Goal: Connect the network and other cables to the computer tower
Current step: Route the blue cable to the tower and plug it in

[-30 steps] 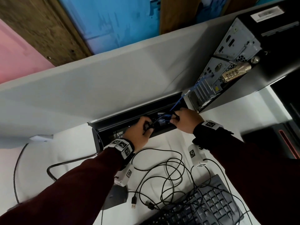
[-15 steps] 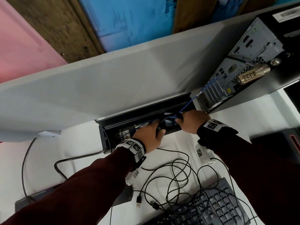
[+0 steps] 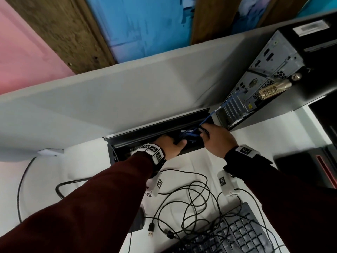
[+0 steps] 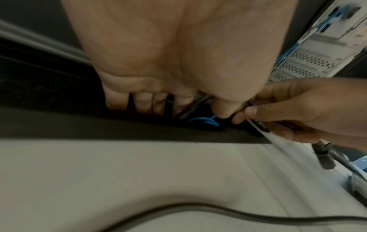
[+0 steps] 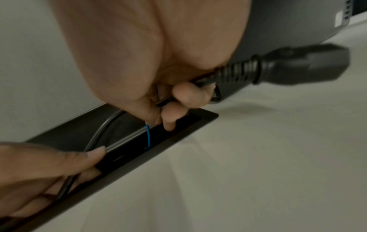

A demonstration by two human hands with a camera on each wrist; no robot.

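Worktop (image 3: 182, 179) carries the computer tower (image 3: 273, 73) at its far right, rear ports facing the cable trough (image 3: 164, 130). Right hand (image 3: 217, 141), nearer the tower, grips a black power cable (image 5: 198, 80), plug (image 5: 303, 64) pointing towards it. Left hand (image 3: 169, 145) curls around the same cable inside the trough. Blue network cable (image 3: 207, 119) already reaches the ports.

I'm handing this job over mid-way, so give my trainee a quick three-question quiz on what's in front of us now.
1. True or false: the blue cable runs from the desk slot up to the computer tower.
2. What does the right hand hold? A) black power cord B) keyboard C) padlock
3. The loose USB plug lies on the ____.

Key: 1 true; 2 A; 3 desk.
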